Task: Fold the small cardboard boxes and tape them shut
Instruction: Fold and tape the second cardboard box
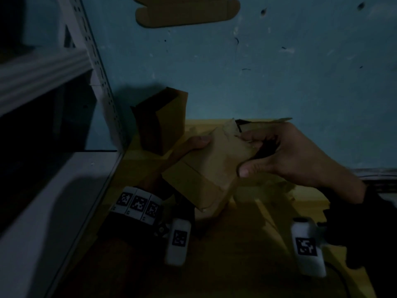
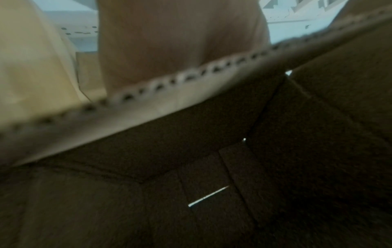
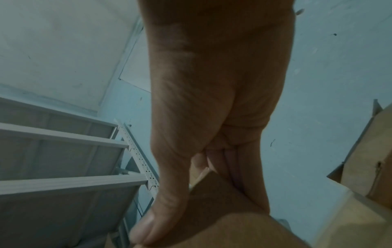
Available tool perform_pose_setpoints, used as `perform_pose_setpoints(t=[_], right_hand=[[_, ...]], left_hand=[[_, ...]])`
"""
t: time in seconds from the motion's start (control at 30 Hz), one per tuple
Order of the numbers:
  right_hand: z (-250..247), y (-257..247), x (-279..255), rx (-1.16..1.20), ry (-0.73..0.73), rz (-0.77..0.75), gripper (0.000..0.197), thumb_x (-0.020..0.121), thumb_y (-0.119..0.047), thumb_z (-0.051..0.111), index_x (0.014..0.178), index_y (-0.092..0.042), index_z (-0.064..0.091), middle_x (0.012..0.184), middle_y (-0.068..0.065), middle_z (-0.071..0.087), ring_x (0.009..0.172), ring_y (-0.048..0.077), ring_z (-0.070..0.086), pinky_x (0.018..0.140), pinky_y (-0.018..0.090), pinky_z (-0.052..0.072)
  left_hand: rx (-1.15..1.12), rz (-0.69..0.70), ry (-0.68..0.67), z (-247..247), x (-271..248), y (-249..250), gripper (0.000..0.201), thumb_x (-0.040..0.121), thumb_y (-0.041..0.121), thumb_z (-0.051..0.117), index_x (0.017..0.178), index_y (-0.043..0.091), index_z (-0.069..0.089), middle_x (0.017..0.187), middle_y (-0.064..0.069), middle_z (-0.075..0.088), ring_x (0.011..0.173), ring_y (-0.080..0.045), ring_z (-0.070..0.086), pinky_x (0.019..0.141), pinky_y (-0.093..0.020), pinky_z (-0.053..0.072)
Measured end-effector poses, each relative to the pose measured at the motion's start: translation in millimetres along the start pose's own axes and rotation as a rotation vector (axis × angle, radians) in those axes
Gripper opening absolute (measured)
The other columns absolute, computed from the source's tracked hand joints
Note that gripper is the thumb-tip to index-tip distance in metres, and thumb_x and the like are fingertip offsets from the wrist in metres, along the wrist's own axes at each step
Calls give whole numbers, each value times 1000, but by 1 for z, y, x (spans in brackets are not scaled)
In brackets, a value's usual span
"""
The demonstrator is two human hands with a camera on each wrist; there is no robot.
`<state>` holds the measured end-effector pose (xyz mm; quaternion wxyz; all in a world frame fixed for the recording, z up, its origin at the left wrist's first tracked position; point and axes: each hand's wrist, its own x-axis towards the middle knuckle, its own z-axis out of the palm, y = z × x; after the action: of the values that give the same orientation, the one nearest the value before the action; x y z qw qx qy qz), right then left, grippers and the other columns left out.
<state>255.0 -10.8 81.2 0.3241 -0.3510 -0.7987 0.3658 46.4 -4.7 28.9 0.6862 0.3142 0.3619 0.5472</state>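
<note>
Cardboard box point(image 1: 209, 166), small, brown, matte, tilted, held above the yellow table point(image 1: 279, 203) between both hands. I see my right hand point(image 1: 294, 155) gripping its right edge, thumb on the top face, fingers curled behind. Left hand point(image 1: 191, 145) mostly hidden beneath the box; its thumb presses the left edge. Fluted corrugated edge shows in the left wrist view. Open box point(image 1: 163, 123) stands behind; flat die-cut blank point(image 1: 187, 11) hangs on the blue wall point(image 1: 279, 72). Grey slotted shelving point(image 1: 90, 67) at left.
</note>
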Motion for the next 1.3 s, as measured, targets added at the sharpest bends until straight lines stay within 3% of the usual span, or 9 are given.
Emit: perform_pose_setpoints(t=[0.23, 0.43, 0.53, 0.6, 0.7, 0.87, 0.97, 1.07, 1.3], right_hand=[[-2, -1, -2, -10, -32, 28, 60, 68, -24, 83, 125, -8, 70, 111, -5, 77, 104, 10, 73, 98, 37, 56], [1, -4, -2, -204, 17, -31, 58, 77, -29, 77, 131, -11, 66, 123, -6, 70, 108, -3, 66, 91, 19, 54], [3, -2, 0, -223, 42, -19, 54, 83, -20, 77, 134, -9, 63, 128, -1, 68, 116, 1, 63, 94, 16, 51], [5, -7, -2, -185, 41, 3, 57, 79, -25, 78, 133, -11, 64, 116, -11, 72, 104, -7, 65, 83, 7, 49], [6, -16, -4, -160, 20, 17, 53, 74, -24, 81, 123, -27, 62, 79, -36, 68, 78, -17, 65, 64, 1, 45], [7, -17, -5, -144, 13, -18, 39, 78, -12, 81, 103, -37, 64, 69, -30, 70, 55, -12, 61, 52, 2, 39], [6, -17, -6, -112, 11, 1, 38, 79, -11, 80, 113, -23, 68, 71, -26, 72, 54, -10, 60, 53, 3, 40], [4, -16, -6, -117, -19, 12, 36, 82, -12, 78, 117, -13, 72, 83, -18, 77, 59, -6, 64, 58, 7, 45], [3, -10, -5, -200, 6, 21, 42, 83, -21, 79, 122, -9, 71, 80, -8, 78, 61, 15, 69, 55, 35, 53]], left_hand=[[-11, 2, -609, -13, 6, 9, 39, 97, 28, 51, 120, 0, 66, 113, -16, 70, 106, -22, 67, 92, -31, 52], [61, -8, -373, -22, 21, 3, 34, 76, 35, 76, 98, 10, 72, 81, -3, 74, 72, -13, 72, 64, -24, 57], [8, -119, -230, -26, 26, 2, 94, 23, 30, 100, 100, 2, 54, 65, -13, 67, 51, -22, 68, 45, -29, 54], [-24, -139, -385, -16, 21, 12, 75, 52, 15, 95, 112, 2, 53, 87, -21, 71, 75, -24, 73, 65, -33, 59], [-83, 69, -838, -23, 22, 19, 44, 102, 1, 16, 140, -9, 36, 140, -23, 51, 129, -29, 50, 110, -37, 35], [-45, 61, -713, -30, 25, 12, 49, 100, 13, 48, 138, -14, 33, 128, -35, 54, 119, -39, 57, 102, -44, 44], [-57, -177, -369, -35, 25, -4, 105, 35, 25, 100, 120, -3, 46, 75, -22, 68, 59, -26, 71, 51, -29, 57], [-199, -145, -345, -33, -2, 11, 33, 98, 14, 50, 123, -7, 53, 112, -26, 64, 100, -25, 70, 90, -31, 52], [49, 33, -805, -30, 29, 2, 41, 100, 28, 44, 128, 4, 61, 122, -12, 68, 113, -20, 64, 97, -31, 49]])
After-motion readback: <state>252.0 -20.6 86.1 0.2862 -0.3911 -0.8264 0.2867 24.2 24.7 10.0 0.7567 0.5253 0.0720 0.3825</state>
